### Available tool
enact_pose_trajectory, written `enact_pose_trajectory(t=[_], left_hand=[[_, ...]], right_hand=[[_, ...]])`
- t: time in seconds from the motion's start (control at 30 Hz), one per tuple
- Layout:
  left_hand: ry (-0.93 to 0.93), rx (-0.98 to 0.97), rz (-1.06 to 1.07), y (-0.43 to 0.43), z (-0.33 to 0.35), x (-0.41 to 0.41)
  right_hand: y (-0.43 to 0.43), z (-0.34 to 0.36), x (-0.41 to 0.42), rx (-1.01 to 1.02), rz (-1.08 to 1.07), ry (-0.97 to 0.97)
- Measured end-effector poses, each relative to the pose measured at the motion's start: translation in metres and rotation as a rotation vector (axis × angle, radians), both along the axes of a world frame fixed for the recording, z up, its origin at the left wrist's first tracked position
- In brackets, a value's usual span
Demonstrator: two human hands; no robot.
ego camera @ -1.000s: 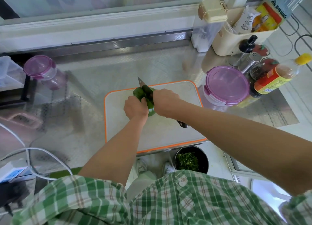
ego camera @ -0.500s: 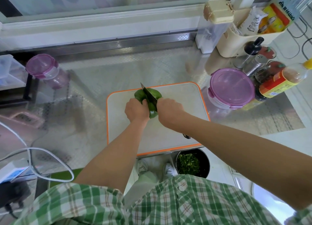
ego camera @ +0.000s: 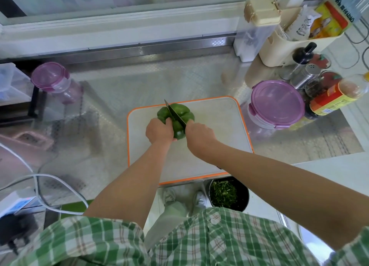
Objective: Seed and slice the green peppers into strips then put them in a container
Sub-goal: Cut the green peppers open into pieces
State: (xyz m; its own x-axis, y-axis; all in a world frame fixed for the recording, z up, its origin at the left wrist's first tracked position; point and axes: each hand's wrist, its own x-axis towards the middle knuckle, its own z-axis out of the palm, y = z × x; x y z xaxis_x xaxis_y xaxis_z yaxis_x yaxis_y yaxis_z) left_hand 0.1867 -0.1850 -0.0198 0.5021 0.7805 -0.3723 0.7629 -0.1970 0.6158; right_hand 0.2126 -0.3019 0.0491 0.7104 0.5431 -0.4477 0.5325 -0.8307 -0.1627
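Steadying a green bell pepper (ego camera: pixel 180 114) near the cutting board's (ego camera: pixel 219 126) far edge, left hand (ego camera: pixel 158 131) curled round its near flank, right hand (ego camera: pixel 199 135) clenched on a knife (ego camera: pixel 175 114), seemingly its handle. Light, hollow, likely waxy-slick; best gripped low, off the blade.

The right hand (ego camera: pixel 199 135) has drawn back a little toward the near edge of the cutting board (ego camera: pixel 215 126), bringing the knife (ego camera: pixel 175 115) with it, so the blade's tip now sits slightly nearer. The green pepper (ego camera: pixel 186 114), a second ago largely covered by that hand, now shows its broad lobed top, with green visible on both sides of the blade.
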Motion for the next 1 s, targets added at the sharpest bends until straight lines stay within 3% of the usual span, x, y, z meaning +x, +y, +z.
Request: enact_pose_trajectory(t=[0.5, 0.73, 1.0], left_hand=[[-0.023, -0.122, 0.062, 0.006, -0.002, -0.011], [-0.208, -0.498, 0.163, 0.013, -0.005, -0.031], [-0.273, -0.571, 0.166, 0.009, 0.003, -0.039]], right_hand=[[0.0, -0.036, 0.005, 0.046, -0.005, -0.011], [-0.005, -0.06, 0.005, 0.112, -0.05, -0.014], [-0.003, -0.057, 0.005, 0.07, 0.015, -0.065]])
